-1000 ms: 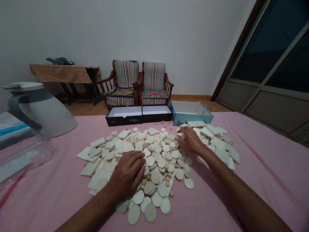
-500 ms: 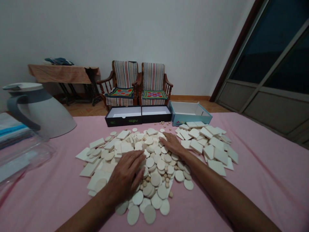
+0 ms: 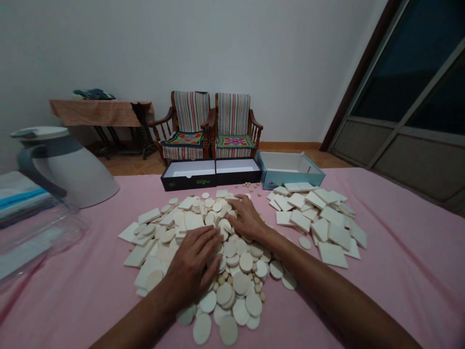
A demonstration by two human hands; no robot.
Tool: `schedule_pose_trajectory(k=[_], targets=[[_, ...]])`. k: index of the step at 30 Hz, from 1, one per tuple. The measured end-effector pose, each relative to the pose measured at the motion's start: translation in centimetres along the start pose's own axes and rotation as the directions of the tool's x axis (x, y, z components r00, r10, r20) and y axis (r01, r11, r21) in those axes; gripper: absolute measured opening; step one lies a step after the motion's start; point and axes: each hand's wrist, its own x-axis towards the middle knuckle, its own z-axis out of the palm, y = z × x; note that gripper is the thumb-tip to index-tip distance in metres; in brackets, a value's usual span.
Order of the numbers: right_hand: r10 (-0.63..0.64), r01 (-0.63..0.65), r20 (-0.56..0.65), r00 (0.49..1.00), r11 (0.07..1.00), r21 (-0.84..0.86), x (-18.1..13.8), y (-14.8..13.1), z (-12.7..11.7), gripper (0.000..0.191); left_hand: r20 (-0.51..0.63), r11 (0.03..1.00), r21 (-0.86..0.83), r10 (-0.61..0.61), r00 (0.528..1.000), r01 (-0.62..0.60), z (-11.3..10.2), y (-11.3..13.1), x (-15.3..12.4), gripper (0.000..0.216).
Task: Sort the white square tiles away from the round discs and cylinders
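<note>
A mixed pile of pale wooden discs (image 3: 240,283), square wooden tiles (image 3: 148,269) and small wooden beads (image 3: 222,278) covers the middle of a pink cloth. My left hand (image 3: 196,259) lies on the pile's left part, fingers stretched out over the pieces. Deeper in the pile, my right hand (image 3: 247,218) rests on the discs at the far right side, its fingers extended and apart. Neither hand grips a piece that I can see. A separate heap of square tiles (image 3: 319,218) lies to the right of my right hand.
Two black open boxes (image 3: 189,182) and a light blue open box (image 3: 290,179) stand along the far edge. A white-grey jug (image 3: 82,169) and a clear plastic container (image 3: 43,247) are on the left. Two wooden chairs (image 3: 234,126) stand beyond the pink cloth (image 3: 392,218).
My right hand has moved left, pushing discs toward the pile's middle. One disc now lies alone between the pile and the tile heap. My left hand stays nearly in place.
</note>
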Motion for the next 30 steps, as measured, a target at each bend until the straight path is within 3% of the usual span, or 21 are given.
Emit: schedule_pose_trajectory(k=[3, 7, 10, 15, 19, 21, 26, 30], targets=[[0.032, -0.032, -0.015, 0.999, 0.999, 0.000, 0.9, -0.4, -0.5, 0.023, -0.001, 1.000, -0.013, -0.006, 1.000, 0.006, 0.0, 0.1, 0.0, 0.034], [0.242, -0.245, -0.051, 0.969, 0.968, -0.051, 2.5, -0.1, -0.9, 0.025, 0.004, 0.999, -0.026, -0.020, 1.000, 0.020, 0.0, 0.2, 0.1, 0.034], [0.307, -0.307, -0.024, 0.951, 0.939, -0.155, 3.3, -0.3, -0.7, 0.021, 0.004, 0.999, -0.035, -0.031, 1.000, 0.031, 0.0, 0.3, 0.0, 0.034], [0.199, -0.203, -0.042, 0.979, 0.946, -0.253, 2.9, -1.7, -0.7, 0.025, -0.014, 0.999, -0.035, -0.020, 1.000, 0.019, 0.0, 0.2, -0.1, 0.032], [0.009, -0.055, -0.203, 0.979, 0.973, -0.224, 1.6, -1.3, -3.0, 0.030, -0.023, 1.000, -0.025, -0.015, 1.000, 0.014, -0.2, 0.3, 0.1, 0.031], [0.015, -0.091, -0.321, 0.947, 0.971, -0.222, 0.8, 0.2, -5.3, 0.032, -0.030, 1.000, -0.024, -0.005, 1.000, 0.004, -0.2, 0.4, 0.2, 0.029], [0.183, -0.339, -0.529, 0.829, 0.916, -0.214, -2.0, 6.2, -12.2, 0.035, -0.009, 1.000, -0.029, -0.006, 1.000, 0.006, -0.2, 0.4, 0.4, 0.027], [0.226, -0.473, -0.661, 0.716, 0.854, -0.219, -4.2, 9.1, -15.5, 0.037, -0.017, 1.000, -0.027, -0.003, 1.000, 0.003, -0.2, 0.3, 0.4, 0.028]])
